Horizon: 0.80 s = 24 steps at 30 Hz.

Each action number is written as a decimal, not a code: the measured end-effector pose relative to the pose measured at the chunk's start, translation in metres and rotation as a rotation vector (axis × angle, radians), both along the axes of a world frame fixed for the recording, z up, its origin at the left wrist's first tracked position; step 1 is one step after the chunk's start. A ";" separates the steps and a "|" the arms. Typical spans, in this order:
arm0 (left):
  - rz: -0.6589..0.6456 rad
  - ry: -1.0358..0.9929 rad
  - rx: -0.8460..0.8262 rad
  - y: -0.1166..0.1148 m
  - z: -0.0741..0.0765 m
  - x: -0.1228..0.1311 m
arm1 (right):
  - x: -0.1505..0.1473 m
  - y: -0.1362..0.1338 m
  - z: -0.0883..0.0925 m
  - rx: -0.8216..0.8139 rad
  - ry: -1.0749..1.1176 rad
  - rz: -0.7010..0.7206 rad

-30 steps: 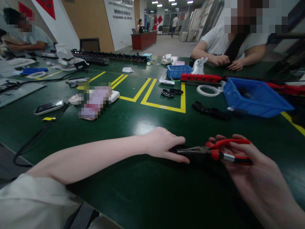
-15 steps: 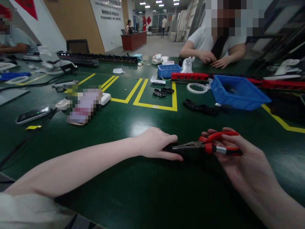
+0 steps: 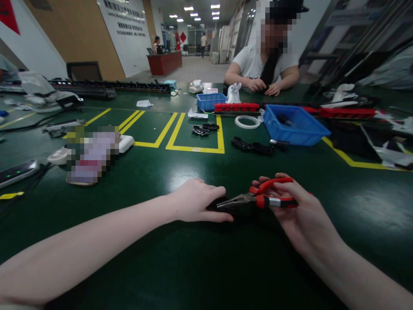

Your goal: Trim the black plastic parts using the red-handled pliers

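My left hand (image 3: pixel 196 201) is closed around a small black part (image 3: pixel 215 204) on the green table, thumb on the near side and fingers on the far side. Most of that part is covered by the hand, so its shape is unclear. In my right hand (image 3: pixel 298 200) are needle-nose pliers (image 3: pixel 269 191) with red and black handles. Their metal jaws point left, with the tips at the black part; whether they grip it I cannot tell. Farther off lie more black parts (image 3: pixel 251 145) and a small black cluster (image 3: pixel 200 130) inside a yellow-taped rectangle.
A blue bin (image 3: pixel 295 127) stands at the right, a smaller blue bin (image 3: pixel 211 102) behind. Near them are a tape roll (image 3: pixel 247 122) and a long red strip (image 3: pixel 237 107). A phone (image 3: pixel 92 157) lies at left. Across the green table (image 3: pixel 155 254) sits a person (image 3: pixel 266 64).
The view has swung right, so everything sits farther left in the picture. Both hands keep their hold, and the pliers' tips remain at the black part.
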<state>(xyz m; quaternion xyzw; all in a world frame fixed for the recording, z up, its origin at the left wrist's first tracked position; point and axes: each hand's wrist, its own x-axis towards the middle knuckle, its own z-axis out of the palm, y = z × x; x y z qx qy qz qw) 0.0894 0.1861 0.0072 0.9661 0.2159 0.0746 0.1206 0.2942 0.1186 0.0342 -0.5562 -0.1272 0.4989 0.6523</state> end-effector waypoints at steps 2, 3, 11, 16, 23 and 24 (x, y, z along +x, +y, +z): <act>0.001 0.010 -0.017 0.000 0.001 0.000 | 0.001 0.000 0.000 0.000 -0.005 0.000; 0.002 0.017 -0.024 0.000 0.001 0.001 | 0.001 0.000 0.000 0.003 -0.007 0.001; 0.013 0.046 -0.044 -0.001 0.002 0.002 | 0.006 -0.001 -0.004 0.056 0.008 0.028; 0.019 0.049 -0.001 -0.002 0.001 0.002 | 0.008 -0.001 -0.006 0.045 0.020 0.040; 0.007 0.063 0.005 -0.002 0.001 0.002 | 0.007 -0.001 -0.007 0.024 0.011 0.059; 0.003 0.065 0.005 -0.002 0.001 0.002 | 0.006 -0.001 -0.007 0.019 0.012 0.059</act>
